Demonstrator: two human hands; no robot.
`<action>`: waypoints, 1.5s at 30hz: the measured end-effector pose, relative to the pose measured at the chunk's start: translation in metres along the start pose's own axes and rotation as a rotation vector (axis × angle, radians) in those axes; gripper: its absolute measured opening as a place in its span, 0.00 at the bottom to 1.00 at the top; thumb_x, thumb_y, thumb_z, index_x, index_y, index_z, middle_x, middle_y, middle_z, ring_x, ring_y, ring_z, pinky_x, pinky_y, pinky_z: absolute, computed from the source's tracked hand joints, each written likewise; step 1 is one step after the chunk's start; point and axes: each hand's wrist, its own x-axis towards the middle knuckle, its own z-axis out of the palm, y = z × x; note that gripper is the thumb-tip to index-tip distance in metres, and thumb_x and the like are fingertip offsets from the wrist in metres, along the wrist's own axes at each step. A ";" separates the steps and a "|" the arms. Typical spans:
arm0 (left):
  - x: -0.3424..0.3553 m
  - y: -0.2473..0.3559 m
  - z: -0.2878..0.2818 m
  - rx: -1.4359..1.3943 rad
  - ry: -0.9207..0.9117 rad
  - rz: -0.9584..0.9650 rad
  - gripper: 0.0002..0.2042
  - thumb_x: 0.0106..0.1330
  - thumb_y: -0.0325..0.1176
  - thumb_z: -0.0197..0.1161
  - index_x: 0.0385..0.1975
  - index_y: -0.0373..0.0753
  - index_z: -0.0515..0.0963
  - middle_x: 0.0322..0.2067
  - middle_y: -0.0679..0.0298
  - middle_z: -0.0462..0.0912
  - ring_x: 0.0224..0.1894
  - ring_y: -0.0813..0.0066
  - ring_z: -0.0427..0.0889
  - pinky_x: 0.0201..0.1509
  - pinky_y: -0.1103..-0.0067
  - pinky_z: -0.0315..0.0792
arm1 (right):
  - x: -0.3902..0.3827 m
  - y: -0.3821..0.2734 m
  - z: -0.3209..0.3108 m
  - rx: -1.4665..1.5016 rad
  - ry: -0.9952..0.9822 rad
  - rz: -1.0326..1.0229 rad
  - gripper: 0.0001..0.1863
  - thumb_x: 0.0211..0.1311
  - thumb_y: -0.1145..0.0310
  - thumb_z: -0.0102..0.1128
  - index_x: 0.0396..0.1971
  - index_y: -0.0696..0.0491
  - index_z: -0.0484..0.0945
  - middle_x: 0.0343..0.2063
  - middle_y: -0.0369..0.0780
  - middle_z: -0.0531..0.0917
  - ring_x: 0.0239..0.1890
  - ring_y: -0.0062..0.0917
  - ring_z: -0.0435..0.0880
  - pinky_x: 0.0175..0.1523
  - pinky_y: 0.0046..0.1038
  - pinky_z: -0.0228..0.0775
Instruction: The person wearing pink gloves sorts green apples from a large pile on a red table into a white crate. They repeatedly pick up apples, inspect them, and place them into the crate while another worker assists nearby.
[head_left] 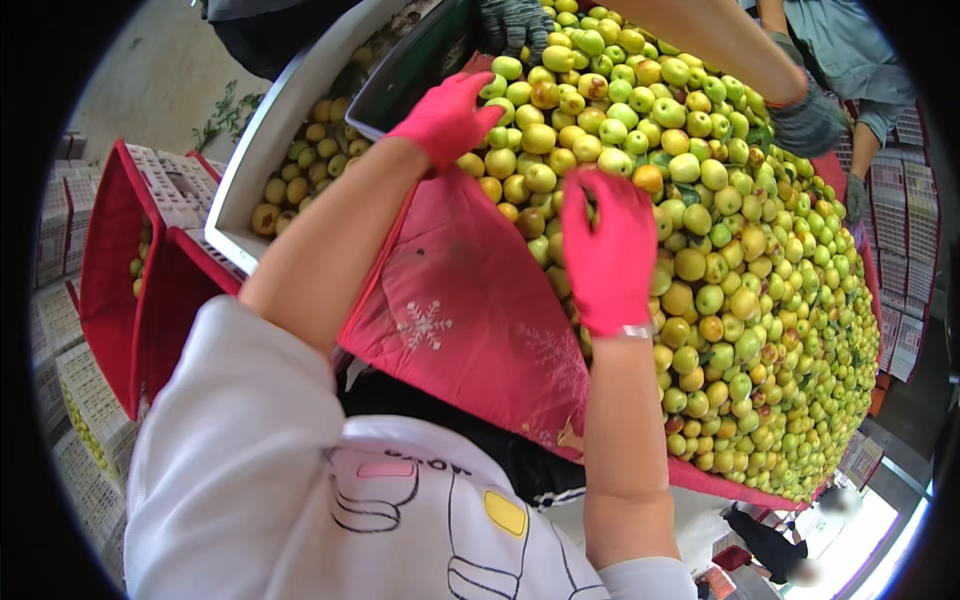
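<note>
My left hand (448, 120), in a pink glove, is open, its fingers loosely bent beside a dark tray (405, 70) and the piled yellow-green fruit (540, 140). My right hand (610, 250), also gloved pink, is lower and further right on the pile. Its fingers curl down among the fruit, hiding what they hold, if anything. A pink quilted cloth (460, 300) with snowflake prints lies between my arms, along the near side of the heap.
A white bin (227, 210) holds more fruit at left, beside red-lined crates (130, 280). Other people's grey-gloved hands (515, 25) (805, 120) reach in from the top and upper right. Stacked crates (895, 250) line the right; a person in black (765, 545) is at lower right.
</note>
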 end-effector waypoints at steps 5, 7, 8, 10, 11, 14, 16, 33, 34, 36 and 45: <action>0.047 -0.013 0.062 0.180 0.062 -0.107 0.35 0.62 0.49 0.61 0.66 0.37 0.61 0.60 0.45 0.68 0.63 0.49 0.67 0.65 0.67 0.63 | 0.053 0.046 0.093 -0.364 -0.131 -0.110 0.22 0.55 0.62 0.62 0.51 0.48 0.76 0.53 0.45 0.76 0.63 0.41 0.66 0.67 0.41 0.53; 0.045 -0.022 0.059 0.067 0.110 -0.065 0.33 0.61 0.50 0.61 0.64 0.40 0.64 0.55 0.45 0.75 0.58 0.51 0.73 0.62 0.68 0.67 | 0.045 0.047 0.098 -0.373 -0.108 -0.113 0.20 0.51 0.61 0.62 0.46 0.45 0.77 0.47 0.41 0.78 0.57 0.36 0.70 0.66 0.42 0.53; 0.046 -0.025 0.055 -0.033 0.082 -0.081 0.33 0.61 0.50 0.62 0.64 0.40 0.65 0.54 0.45 0.76 0.57 0.51 0.75 0.61 0.69 0.68 | 0.038 0.047 0.097 -0.327 -0.116 -0.111 0.18 0.49 0.62 0.62 0.43 0.45 0.79 0.44 0.41 0.79 0.54 0.35 0.72 0.66 0.42 0.54; 0.044 -0.021 0.043 -0.168 0.041 -0.159 0.31 0.60 0.49 0.63 0.62 0.43 0.68 0.52 0.45 0.78 0.54 0.53 0.78 0.58 0.70 0.71 | 0.024 0.045 0.091 -0.303 -0.132 -0.129 0.13 0.47 0.63 0.61 0.36 0.45 0.81 0.33 0.38 0.80 0.47 0.33 0.75 0.65 0.43 0.55; 0.045 -0.024 0.040 -0.174 -0.012 -0.163 0.31 0.60 0.48 0.63 0.63 0.42 0.67 0.54 0.45 0.76 0.56 0.52 0.76 0.60 0.69 0.69 | 0.016 0.042 0.096 -0.371 -0.131 -0.094 0.10 0.48 0.64 0.62 0.33 0.46 0.81 0.32 0.38 0.80 0.45 0.33 0.75 0.65 0.44 0.55; 0.041 -0.034 0.054 -0.014 0.115 -0.007 0.33 0.60 0.48 0.63 0.63 0.40 0.66 0.57 0.44 0.73 0.60 0.50 0.72 0.64 0.68 0.66 | 0.000 0.023 0.067 -0.302 -0.266 -0.006 0.08 0.47 0.64 0.63 0.30 0.46 0.80 0.31 0.39 0.81 0.45 0.34 0.76 0.64 0.43 0.57; 0.041 -0.021 0.050 -0.037 0.056 -0.062 0.34 0.58 0.48 0.64 0.64 0.40 0.65 0.58 0.44 0.71 0.62 0.50 0.70 0.65 0.67 0.64 | -0.008 0.023 0.058 -0.278 -0.257 0.067 0.08 0.47 0.63 0.64 0.29 0.47 0.80 0.29 0.39 0.81 0.43 0.34 0.76 0.61 0.41 0.60; 0.043 -0.067 -0.029 -0.588 -0.313 -0.362 0.26 0.61 0.37 0.66 0.60 0.39 0.71 0.43 0.60 0.81 0.38 0.75 0.80 0.45 0.80 0.76 | -0.051 0.007 0.005 -0.285 -0.155 0.230 0.11 0.54 0.67 0.61 0.39 0.48 0.78 0.43 0.41 0.80 0.56 0.46 0.71 0.60 0.44 0.61; 0.041 -0.063 -0.028 -0.499 -0.376 -0.351 0.27 0.60 0.37 0.67 0.60 0.40 0.71 0.45 0.60 0.81 0.39 0.74 0.81 0.45 0.79 0.76 | -0.053 0.009 0.007 -0.289 -0.134 0.222 0.11 0.54 0.67 0.61 0.39 0.48 0.79 0.43 0.40 0.80 0.57 0.46 0.71 0.60 0.44 0.61; 0.035 -0.053 -0.030 -0.421 -0.488 -0.320 0.27 0.59 0.34 0.68 0.60 0.42 0.71 0.47 0.61 0.80 0.39 0.70 0.82 0.47 0.76 0.76 | -0.055 0.008 0.007 -0.291 -0.128 0.228 0.11 0.54 0.67 0.61 0.39 0.48 0.79 0.44 0.40 0.80 0.57 0.46 0.71 0.61 0.44 0.60; 0.056 -0.070 0.005 0.144 -0.389 0.109 0.16 0.58 0.34 0.66 0.47 0.41 0.79 0.41 0.54 0.83 0.44 0.57 0.82 0.50 0.70 0.75 | -0.077 0.008 -0.016 -0.332 -0.126 0.279 0.12 0.50 0.67 0.64 0.37 0.48 0.79 0.46 0.40 0.80 0.59 0.47 0.70 0.60 0.44 0.60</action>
